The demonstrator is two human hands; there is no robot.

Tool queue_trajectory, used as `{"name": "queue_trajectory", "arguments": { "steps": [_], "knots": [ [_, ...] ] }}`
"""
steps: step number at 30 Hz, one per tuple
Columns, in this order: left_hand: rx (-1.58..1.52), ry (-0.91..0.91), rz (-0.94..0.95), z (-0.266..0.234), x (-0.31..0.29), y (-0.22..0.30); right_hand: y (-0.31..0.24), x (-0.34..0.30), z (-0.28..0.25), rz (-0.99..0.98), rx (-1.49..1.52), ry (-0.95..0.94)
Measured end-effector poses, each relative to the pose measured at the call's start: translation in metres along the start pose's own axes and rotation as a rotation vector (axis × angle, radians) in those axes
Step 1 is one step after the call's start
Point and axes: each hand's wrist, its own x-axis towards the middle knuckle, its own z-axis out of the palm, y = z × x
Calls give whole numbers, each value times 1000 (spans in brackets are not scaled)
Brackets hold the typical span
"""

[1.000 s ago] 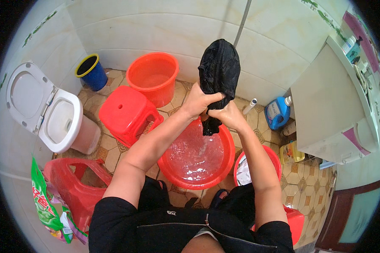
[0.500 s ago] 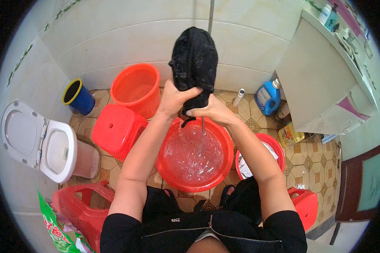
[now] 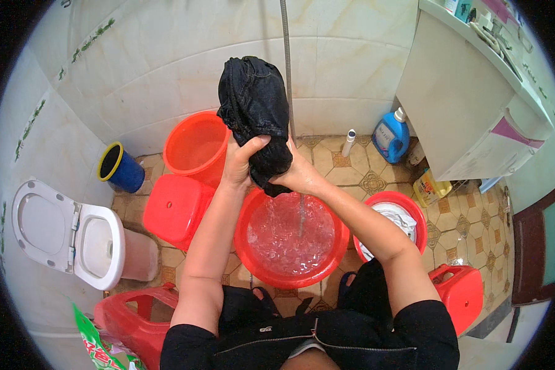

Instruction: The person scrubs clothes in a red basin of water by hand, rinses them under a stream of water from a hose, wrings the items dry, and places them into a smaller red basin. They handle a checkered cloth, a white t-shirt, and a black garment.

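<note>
A bunched-up, dark, wet-looking black denim garment (image 3: 253, 92) with stitched seams is held up in both fists, its bulk standing above them. My left hand (image 3: 240, 161) grips its lower part from the left, thumb across the cloth. From the right, my right hand (image 3: 297, 172) is closed round the same part, most of its fingers hidden behind the fabric. A loose end hangs below the hands, over the far rim of a red basin (image 3: 243, 237). Rippling water (image 3: 290, 237) fills that basin, and a thin stream seems to run into it.
Left stand an orange bucket (image 3: 194, 145), red stool (image 3: 176, 203), blue bin (image 3: 126, 176) and open toilet (image 3: 98, 246). A smaller red basin (image 3: 421, 228) holding white cloth (image 3: 394, 219) is at right, near a blue detergent bottle (image 3: 390, 137) and cabinet (image 3: 468, 92). A metal hose (image 3: 286, 61) hangs ahead.
The whole view has shifted somewhat. Against the basin, the black denim garment and both hands have moved to the left, and the bundle's shape has altered. Both hands keep their grip.
</note>
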Motion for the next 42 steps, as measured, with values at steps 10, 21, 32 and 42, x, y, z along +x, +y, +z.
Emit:
{"name": "queue_trajectory", "arguments": {
  "steps": [10, 21, 32, 42],
  "knots": [
    [-7, 27, -19, 0, 1, -12, 13, -5, 6, 122, 47, 53],
    [-53, -4, -117, -7, 3, -16, 13, -10, 0, 139, 100, -35],
    [-36, -149, -267, -26, 8, -29, 18, 4, -66, 281, 115, -593],
    [-310, -329, -570, -23, -17, -50, 6, 15, -71, 341, 1211, -76]
  ]
}}
